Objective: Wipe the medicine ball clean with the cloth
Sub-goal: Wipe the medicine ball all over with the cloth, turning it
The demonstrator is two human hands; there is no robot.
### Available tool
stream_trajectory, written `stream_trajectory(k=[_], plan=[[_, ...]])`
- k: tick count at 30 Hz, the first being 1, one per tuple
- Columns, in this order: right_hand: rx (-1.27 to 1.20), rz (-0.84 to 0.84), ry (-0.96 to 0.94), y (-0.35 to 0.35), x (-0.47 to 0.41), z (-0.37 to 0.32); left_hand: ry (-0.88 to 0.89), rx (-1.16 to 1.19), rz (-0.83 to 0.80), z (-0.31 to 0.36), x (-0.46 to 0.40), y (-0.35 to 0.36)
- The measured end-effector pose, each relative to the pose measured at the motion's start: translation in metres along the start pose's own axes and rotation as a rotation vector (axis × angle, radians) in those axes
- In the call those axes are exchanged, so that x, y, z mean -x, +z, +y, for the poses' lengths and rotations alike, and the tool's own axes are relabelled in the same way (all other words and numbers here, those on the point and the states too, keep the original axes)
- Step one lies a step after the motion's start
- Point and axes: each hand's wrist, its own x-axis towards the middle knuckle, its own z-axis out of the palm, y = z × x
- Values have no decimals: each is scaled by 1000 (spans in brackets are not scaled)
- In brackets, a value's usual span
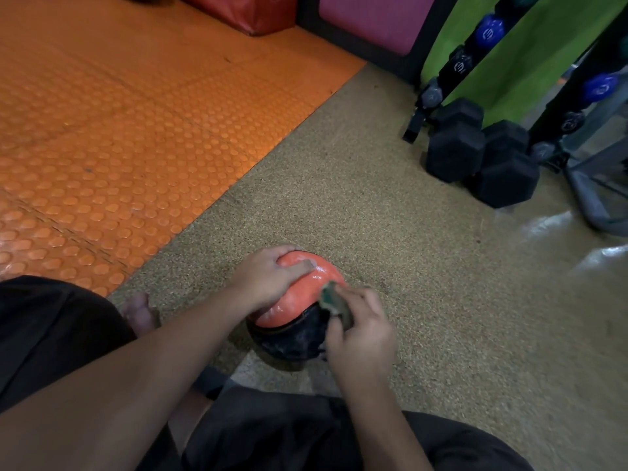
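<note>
Orange-and-black rubber, glossy on top: that is the medicine ball [307,283] I am looking down on, sitting on the speckled floor [424,283] between my knees.

Item, left hand [268,280]: draped over the orange crown, fingers curled round the far side, thumb laid flat across the top; it holds the ball steady.

Item, right hand [362,338]: at the ball's right flank, fingers closed round a dark green cloth [334,302], a bunched corner sticking up above the knuckles. The cloth touches the ball about where orange meets black.

Item, the step as I read it: wiping the right side. To do it well I would keep the left grip firm so the ball cannot roll, press the cloth flat instead of bunched, work in overlapping strokes from the orange down across the black half, which looks scuffed and dusty, then turn the ball to reach the underside. The shine on the orange part suggests a wet or slick surface, so the steadying grip may slip.

Item, surroundings: a studded orange mat [119,130] well to the left; black hex dumbbells [475,154] and a rack of smaller weights [469,59] well off to the upper right
</note>
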Motion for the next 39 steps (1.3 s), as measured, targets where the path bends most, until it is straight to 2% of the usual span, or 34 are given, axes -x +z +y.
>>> stream_trajectory(k=[2,3,5,8,10,12,16,17,18,19,22,24,26,29,31,32,36,37,39], plan=[[-48,84,249,3,-6,7,1,-28,-14,3,1,1],[-36,102,275,4,-5,6,-5,-37,-13,3,1,1],[33,63,96,7,5,-5,-26,-34,1,5,1,0],[208,-196,-366,11,30,-34,-17,-29,-4,8,1,-1],[312,-315,-505,12,35,-40,-2,-71,-9,11,2,-1],[254,-257,-466,9,25,-32,-11,-88,-4,12,3,0],[65,54,0,-1,-5,4,-35,-71,-22,9,0,-1],[46,79,93,-1,-7,6,-33,-79,-27,11,0,-1],[53,80,107,1,-4,3,-31,-91,-26,12,0,0],[76,54,39,4,2,-3,-27,-104,-19,14,0,0],[198,-157,-361,11,30,-31,-22,-119,-13,16,-2,1],[279,-211,-494,11,29,-32,-12,-125,-27,16,-2,2],[236,-133,-438,9,17,-19,-21,-120,-19,16,-2,1],[95,79,-97,5,-3,2,-27,-117,-23,18,0,1],[31,137,89,6,-4,1,-20,-150,-30,20,2,2],[33,112,66,8,2,-3,-22,-153,-29,21,1,1],[139,-148,-391,8,27,-21,-24,-106,-46,19,-1,-1],[167,-162,-440,6,22,-18,-19,-95,-42,18,-1,-1],[149,-98,-370,5,6,-6,-21,-80,-15,16,-1,-1]])
